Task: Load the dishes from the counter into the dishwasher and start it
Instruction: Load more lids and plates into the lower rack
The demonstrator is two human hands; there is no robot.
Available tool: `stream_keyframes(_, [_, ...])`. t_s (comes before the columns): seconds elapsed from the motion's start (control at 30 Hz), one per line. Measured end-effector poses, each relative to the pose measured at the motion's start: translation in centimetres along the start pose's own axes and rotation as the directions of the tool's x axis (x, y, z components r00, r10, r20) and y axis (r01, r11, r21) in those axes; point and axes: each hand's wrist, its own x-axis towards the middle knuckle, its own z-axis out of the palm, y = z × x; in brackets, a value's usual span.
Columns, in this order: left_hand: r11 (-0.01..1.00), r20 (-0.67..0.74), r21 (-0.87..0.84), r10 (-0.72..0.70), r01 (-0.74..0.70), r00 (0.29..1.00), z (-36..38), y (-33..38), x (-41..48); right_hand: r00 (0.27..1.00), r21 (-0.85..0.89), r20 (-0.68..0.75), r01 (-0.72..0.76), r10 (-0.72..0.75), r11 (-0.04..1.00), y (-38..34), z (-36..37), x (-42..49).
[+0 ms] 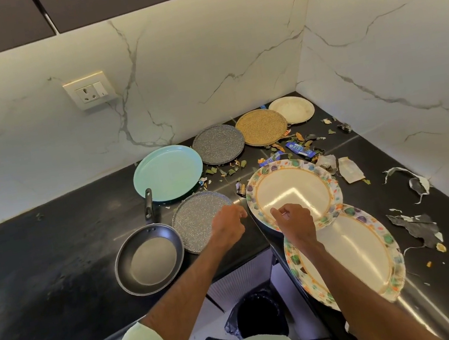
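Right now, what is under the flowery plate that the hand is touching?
The upper flowery plate, touched by the right hand, overlaps the rim of a second flowery plate and lies over scraps of litter. Whatever lies beneath its middle is covered.

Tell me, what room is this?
Most likely a home kitchen: plates and a frying pan sit on a dark counter, with a marble backsplash and a wall socket behind.

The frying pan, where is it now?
In the head view the frying pan sits on the black counter's left part, near its front edge, beside a grey speckled plate, below the mint plate.
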Motion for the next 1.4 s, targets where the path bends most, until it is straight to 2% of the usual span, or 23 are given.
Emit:
stream_keyframes(0.37, [0.989, 0.031, 0.026, -0.148, 0.147, 0.988, -0.4, -4.1, 0.2, 0.980, -0.025, 0.197, 0.020, -0.015, 0.999, -1.2, 3.1, 1.0])
stream_keyframes(0.5, [0.982, 0.123, 0.121, -0.157, 0.143, 0.980, 0.2, -5.9, 1.1, 0.971, -0.006, 0.239, 0.026, -0.024, 1.000, -2.1, 4.6, 1.8])
stream_keyframes(0.63, [0.975, 0.251, 0.212, -0.116, 0.063, 0.961, 2.1, -7.1, 1.9, 0.966, 0.016, 0.257, 0.011, -0.015, 1.000, -2.9, 5.7, 2.2])
stream_keyframes(0.77, [0.957, 0.335, 0.272, 0.001, -0.097, 0.942, 3.2, -7.2, 3.2, 0.970, -0.012, 0.240, -0.029, 0.031, 1.000, -3.5, 6.1, 2.2])
stream_keyframes(0.97, [0.934, 0.341, 0.274, 0.127, -0.228, 0.931, 3.7, -7.6, 5.5, 0.968, 0.043, 0.212, -0.149, 0.136, 0.988, -3.7, 6.7, 1.7])
stream_keyframes(1.3, [0.900, 0.417, 0.281, 0.199, -0.334, 0.887, 2.7, -8.1, 7.1, 0.958, 0.089, 0.124, -0.269, 0.257, 0.959, -4.4, 7.7, 0.2])
stream_keyframes(1.4, [0.900, 0.397, 0.246, 0.246, -0.360, 0.885, 2.5, -8.5, 7.0, 0.955, 0.101, 0.116, -0.285, 0.274, 0.953, -5.3, 7.8, -0.3])
